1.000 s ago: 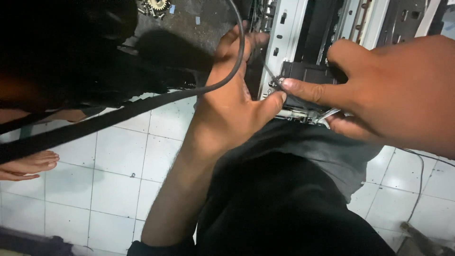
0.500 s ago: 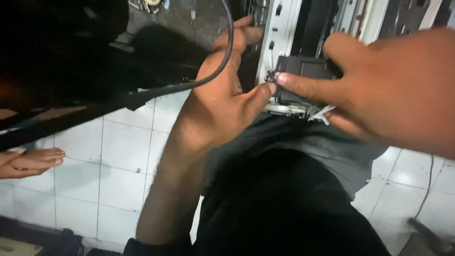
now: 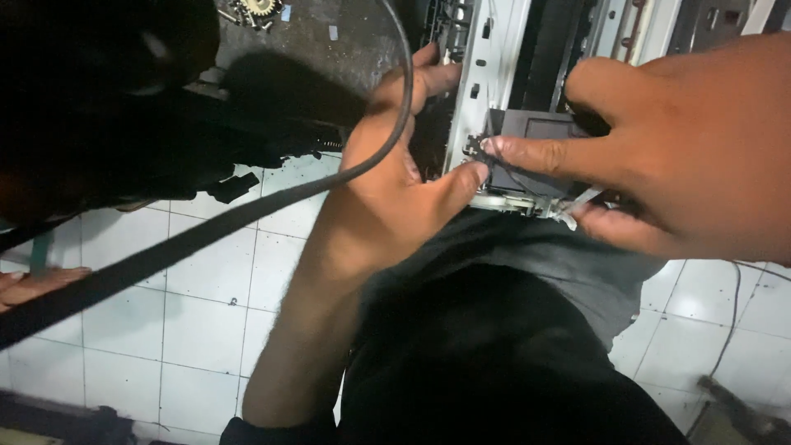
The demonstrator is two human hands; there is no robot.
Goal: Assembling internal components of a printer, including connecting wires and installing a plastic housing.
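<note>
A white metal machine frame (image 3: 488,78) with slots rests on my lap over dark trousers (image 3: 494,346). My left hand (image 3: 395,173) grips the frame's left edge, fingers curled behind it and thumb pressed against its lower front. My right hand (image 3: 684,140) comes in from the right. Its index fingertip presses a small black part (image 3: 535,132) set in the frame, and its thumb pinches from below, beside a thin white strip (image 3: 577,202). The tips of my left thumb and right index finger almost touch.
A thick black cable (image 3: 247,216) sweeps from the lower left up over my left hand. A dark bulky shape (image 3: 107,107) fills the upper left. Small gears and screws (image 3: 251,8) lie on the dark surface at the top. Another person's hand (image 3: 37,284) rests on the white tile floor (image 3: 206,288). A thin wire (image 3: 733,321) runs at the right.
Both hands stay on the frame. My left thumb has slid closer to my right index fingertip, and the view has shifted slightly.
</note>
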